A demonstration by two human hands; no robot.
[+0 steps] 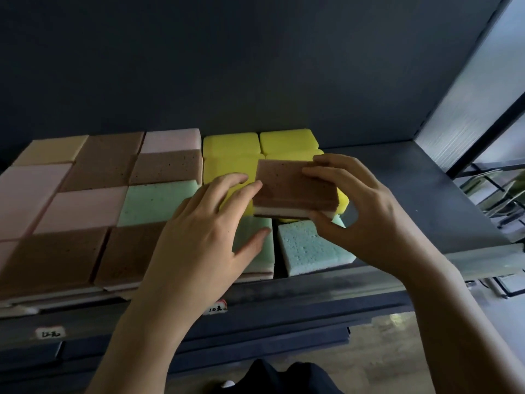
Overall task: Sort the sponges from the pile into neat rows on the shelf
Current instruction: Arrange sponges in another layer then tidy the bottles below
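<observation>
A brown sponge with a white underside is held above the yellow sponges near the middle of the shelf. My right hand grips its right end, fingers over the top and thumb under the front corner. My left hand lies open, its fingertips touching the sponge's left edge, its thumb over a green sponge. Brown, pink and green sponges lie in rows on the left. A loose light-blue sponge sits askew at the shelf's front.
The dark shelf board stretches bare to the right of the sponges. The front rail carries small white price labels. A dark back wall rises behind, and a translucent side panel closes the right side.
</observation>
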